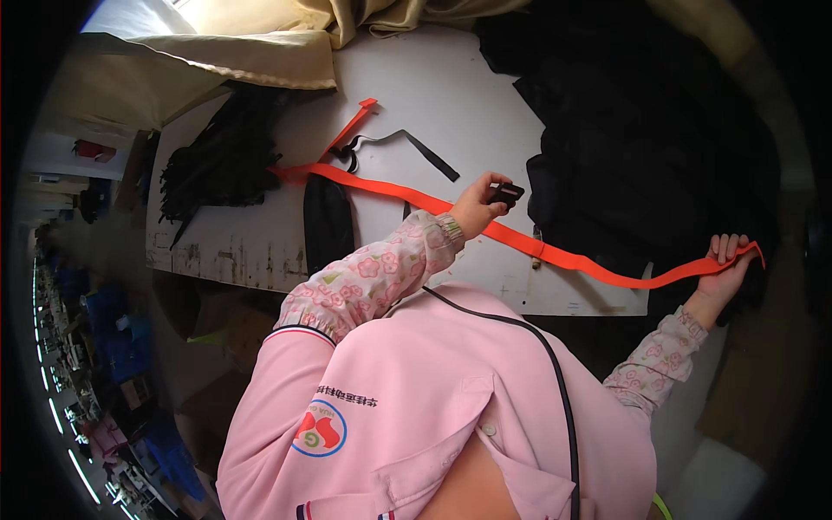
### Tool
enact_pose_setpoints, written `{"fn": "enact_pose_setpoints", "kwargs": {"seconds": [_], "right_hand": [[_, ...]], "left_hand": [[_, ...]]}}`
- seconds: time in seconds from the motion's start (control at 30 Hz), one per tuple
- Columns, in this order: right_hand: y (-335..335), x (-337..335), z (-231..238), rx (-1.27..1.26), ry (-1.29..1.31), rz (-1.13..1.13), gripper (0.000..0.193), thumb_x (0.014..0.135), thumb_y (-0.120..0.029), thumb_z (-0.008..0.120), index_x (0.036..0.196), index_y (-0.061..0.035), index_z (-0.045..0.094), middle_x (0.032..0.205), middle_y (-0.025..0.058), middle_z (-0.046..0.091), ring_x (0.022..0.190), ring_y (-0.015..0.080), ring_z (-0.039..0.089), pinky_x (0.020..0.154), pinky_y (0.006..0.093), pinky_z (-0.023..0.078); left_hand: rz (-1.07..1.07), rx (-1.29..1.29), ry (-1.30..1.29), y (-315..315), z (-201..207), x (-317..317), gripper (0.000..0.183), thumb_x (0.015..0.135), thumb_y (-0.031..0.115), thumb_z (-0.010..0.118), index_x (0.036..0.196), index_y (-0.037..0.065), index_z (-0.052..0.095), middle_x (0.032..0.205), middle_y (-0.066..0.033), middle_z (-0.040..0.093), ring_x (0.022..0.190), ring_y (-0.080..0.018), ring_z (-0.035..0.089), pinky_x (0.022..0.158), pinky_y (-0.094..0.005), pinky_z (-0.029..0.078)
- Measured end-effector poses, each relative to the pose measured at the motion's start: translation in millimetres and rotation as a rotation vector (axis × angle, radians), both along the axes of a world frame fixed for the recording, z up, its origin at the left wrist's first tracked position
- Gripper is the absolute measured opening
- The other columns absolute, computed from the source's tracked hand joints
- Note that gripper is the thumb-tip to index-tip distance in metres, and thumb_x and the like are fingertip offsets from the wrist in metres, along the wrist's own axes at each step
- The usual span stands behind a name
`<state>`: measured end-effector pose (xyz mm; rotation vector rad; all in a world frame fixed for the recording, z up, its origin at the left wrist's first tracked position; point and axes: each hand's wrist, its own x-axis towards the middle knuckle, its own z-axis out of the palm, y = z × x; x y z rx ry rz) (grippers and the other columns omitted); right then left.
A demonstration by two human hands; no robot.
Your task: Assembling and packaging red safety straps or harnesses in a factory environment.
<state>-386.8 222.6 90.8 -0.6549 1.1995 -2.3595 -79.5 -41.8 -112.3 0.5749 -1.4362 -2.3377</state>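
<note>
— Grips first?
— Left hand [477,208]: grip narrow, thumb and fingers on a small black piece [507,193]. Right hand [726,264]: fingers folded on the end of the orange strap [598,270], a short tip showing past them.

— How does the strap lie?
— From the dark pile [221,156] at left, across the worktop [451,78], beneath my left hand, then past the near-right corner in a shallow curve to my right hand.

— Room to move?
— White surface shows between the pile and the black cloth [641,130], mostly ahead of my left hand. The black piece sits near the cloth's left edge. My left forearm crosses the worktop's near edge; my right hand is beyond the corner.

— Writing?
— On my pink shirt [459,347]: dark characters beside a round badge [319,429], blue rim, red and green within. Both appear upside down.

— Surface and room?
— Worktop white, stained dark along its near-left edge. A narrow dark band [420,152] bends across it, a short orange piece [347,130] nearby. Beige drape [234,61] at far left. Beyond, a line of lights [82,477] and blue items [173,455], too blurred to name.
</note>
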Motion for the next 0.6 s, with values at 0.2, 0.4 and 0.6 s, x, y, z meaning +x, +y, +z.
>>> {"fn": "enact_pose_setpoints", "kwargs": {"seconds": [0.2, 0.4, 0.6], "right_hand": [[-18, 18, 0, 0.065, 0.019, -0.057, 0.026, 0.096, -0.028, 0.048, 0.081, -0.0086, 0.056, 0.053, -0.004, 0.03, 0.046, 0.0063, 0.026, 0.051, 0.0216, 0.025], [-62, 67, -15, 0.464, 0.072, 0.058, 0.017, 0.09, -0.02, 0.055, 0.077, -0.0086, 0.055, 0.057, -0.0037, 0.043, 0.046, 0.0048, 0.035, 0.05, 0.0209, 0.03], [-100, 120, -38, 0.8, 0.126, 0.45, 0.022, 0.086, -0.013, 0.059, 0.066, -0.0079, 0.055, 0.06, -0.0067, 0.048, 0.053, -0.0004, 0.04, 0.051, 0.0161, 0.03]], "left_hand": [[0.053, -0.073, -0.103, 0, 12, 1, 0.034, 0.084, -0.007, 0.056, 0.112, 0.002, 0.04, 0.1, -0.0101, 0.061, 0.089, -0.013, 0.059, 0.082, -0.0257, 0.048], [0.17, -0.341, 0.068, -3, 40, -16, 0.024, 0.084, -0.011, 0.053, 0.103, 0.002, 0.045, 0.105, -0.0124, 0.063, 0.092, -0.0156, 0.062, 0.081, -0.0276, 0.051], [0.342, -0.759, 0.243, -1, 87, -32, 0.018, 0.079, -0.014, 0.056, 0.089, 0.0, 0.05, 0.112, -0.0161, 0.062, 0.096, -0.0237, 0.064, 0.08, -0.0309, 0.053]]}}
